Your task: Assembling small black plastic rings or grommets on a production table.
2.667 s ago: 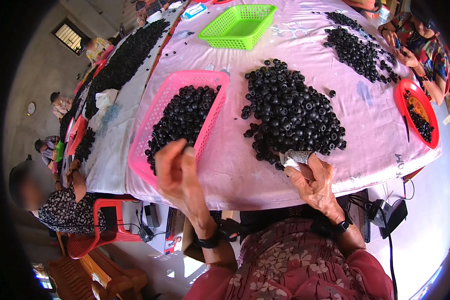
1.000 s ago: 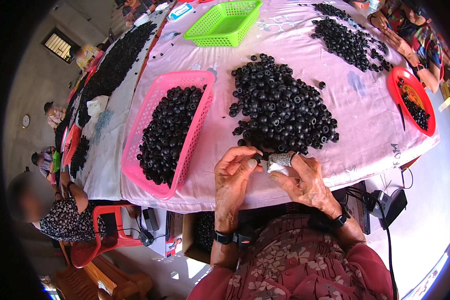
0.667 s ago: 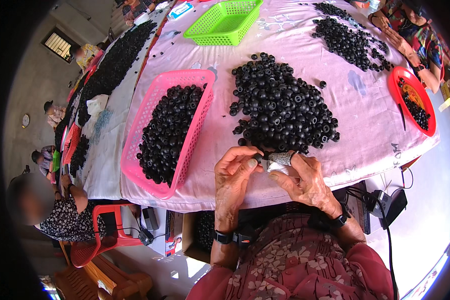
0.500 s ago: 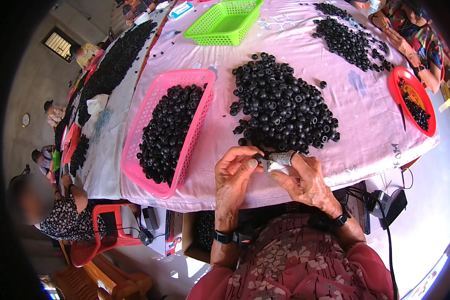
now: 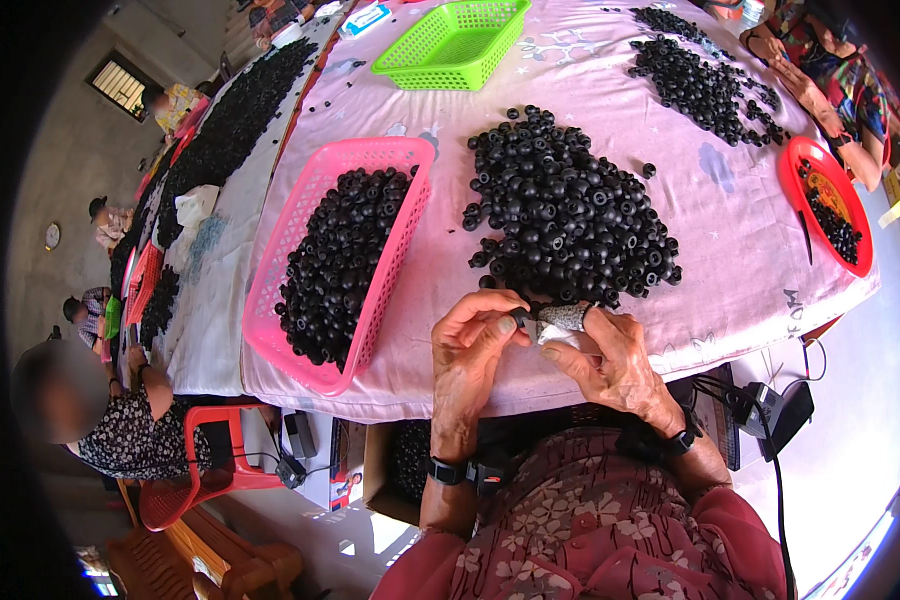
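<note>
Just in front of the near edge of a heap of black ring-shaped rubber parts (image 5: 570, 210), my two hands meet. My left hand (image 5: 470, 345) pinches one small black rubber part (image 5: 520, 317) between thumb and fingertips. My right hand (image 5: 615, 360) is closed, its index finger wrapped in a grey speckled cover (image 5: 570, 317). Between its thumb and fingers sits a white cloth-like piece (image 5: 560, 333), its tip against the black part; whether a small tool is inside cannot be made out. To the left stands a pink basket (image 5: 260, 300) holding many similar black parts.
A green basket (image 5: 385, 70) stands at the far side of the pink cloth (image 5: 450, 385). At right are a red tray (image 5: 860, 262) with black parts and another person's arm (image 5: 820, 105). More black parts (image 5: 235, 120) cover the left table. A red chair (image 5: 205, 470) stands lower left.
The view has shifted very slightly. Both hands keep nearly the same place and grip, with only a small movement of the fingers around the black part.
</note>
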A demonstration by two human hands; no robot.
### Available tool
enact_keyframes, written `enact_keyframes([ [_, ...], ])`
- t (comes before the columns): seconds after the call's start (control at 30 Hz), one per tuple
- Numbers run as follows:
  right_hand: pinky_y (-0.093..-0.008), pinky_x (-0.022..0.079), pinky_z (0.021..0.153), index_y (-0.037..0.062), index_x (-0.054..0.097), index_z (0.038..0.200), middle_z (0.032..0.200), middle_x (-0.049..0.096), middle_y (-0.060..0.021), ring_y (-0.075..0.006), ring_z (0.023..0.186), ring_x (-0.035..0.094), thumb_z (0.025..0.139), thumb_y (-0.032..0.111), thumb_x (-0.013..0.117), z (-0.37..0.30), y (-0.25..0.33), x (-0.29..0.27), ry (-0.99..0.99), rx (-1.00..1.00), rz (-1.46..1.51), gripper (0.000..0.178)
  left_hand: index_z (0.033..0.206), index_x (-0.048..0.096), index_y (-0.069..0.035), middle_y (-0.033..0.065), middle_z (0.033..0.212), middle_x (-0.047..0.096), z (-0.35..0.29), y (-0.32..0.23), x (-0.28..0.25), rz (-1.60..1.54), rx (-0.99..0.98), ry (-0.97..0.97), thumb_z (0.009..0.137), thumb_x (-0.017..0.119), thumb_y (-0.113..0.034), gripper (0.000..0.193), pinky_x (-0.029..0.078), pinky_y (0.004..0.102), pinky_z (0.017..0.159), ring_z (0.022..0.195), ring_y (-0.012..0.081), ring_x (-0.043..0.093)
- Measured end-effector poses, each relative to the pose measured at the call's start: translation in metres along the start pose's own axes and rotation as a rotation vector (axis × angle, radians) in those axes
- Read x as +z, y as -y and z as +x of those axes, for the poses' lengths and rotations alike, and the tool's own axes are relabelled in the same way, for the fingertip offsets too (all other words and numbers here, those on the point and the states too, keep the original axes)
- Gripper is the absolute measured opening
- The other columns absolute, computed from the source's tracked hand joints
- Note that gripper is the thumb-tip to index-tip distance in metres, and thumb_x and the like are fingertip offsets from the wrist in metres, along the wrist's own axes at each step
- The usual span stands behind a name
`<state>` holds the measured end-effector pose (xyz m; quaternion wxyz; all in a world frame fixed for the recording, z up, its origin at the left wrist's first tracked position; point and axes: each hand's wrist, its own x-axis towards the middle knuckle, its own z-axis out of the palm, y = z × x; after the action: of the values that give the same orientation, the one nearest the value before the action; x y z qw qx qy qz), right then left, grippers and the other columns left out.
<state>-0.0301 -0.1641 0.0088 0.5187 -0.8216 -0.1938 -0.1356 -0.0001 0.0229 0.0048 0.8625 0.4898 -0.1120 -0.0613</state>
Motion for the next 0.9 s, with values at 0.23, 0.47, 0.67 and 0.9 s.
enact_keyframes([
  [0.23,-0.0319,0.052,0.057,-0.0019,0.06,0.104,0.079,0.068,-0.0157,-0.0228,0.066,0.068,0.088,0.013,0.072,0.0025,0.0064,0.0012,-0.135,0.131,0.072,0.025,0.1,0.066,0.002,0.0151,0.104,0.063,-0.0045,0.0015,-0.0012,-0.029,0.072,0.098,0.087,0.065,0.003,0.013,0.057,0.031,0.071,0.084,0.0215,0.066],
  [0.47,-0.033,0.051,0.057,-0.0027,0.059,0.1,0.079,0.068,-0.0176,-0.0289,0.067,0.069,0.087,0.013,0.073,0.0033,0.0002,0.0011,-0.19,0.031,0.08,0.024,0.111,0.064,0.002,0.0154,0.104,0.063,-0.0016,-0.001,-0.0015,-0.098,0.002,-0.009,0.09,0.064,-0.003,0.021,0.056,0.0297,0.072,0.083,0.022,0.066],
  [0.67,-0.0329,0.05,0.055,-0.002,0.058,0.094,0.074,0.067,-0.0171,-0.0295,0.063,0.067,0.086,0.011,0.074,0.0022,0.0018,0.0023,-0.212,0.031,0.082,0.022,0.111,0.064,0.002,0.0136,0.105,0.062,-0.0029,-0.0002,-0.002,-0.143,0.031,0.018,0.091,0.062,-0.003,0.02,0.051,0.0265,0.067,0.081,0.0195,0.063],
  [0.9,-0.0345,0.05,0.055,-0.0019,0.059,0.095,0.075,0.066,-0.0174,-0.0316,0.063,0.067,0.085,0.013,0.074,0.0028,0.0016,0.0023,-0.186,-0.003,0.036,0.024,0.106,0.065,0.0,0.012,0.106,0.062,-0.0008,0.0025,-0.0029,-0.097,0.012,-0.038,0.089,0.058,0.004,0.02,0.046,0.0249,0.07,0.08,0.017,0.06],
])
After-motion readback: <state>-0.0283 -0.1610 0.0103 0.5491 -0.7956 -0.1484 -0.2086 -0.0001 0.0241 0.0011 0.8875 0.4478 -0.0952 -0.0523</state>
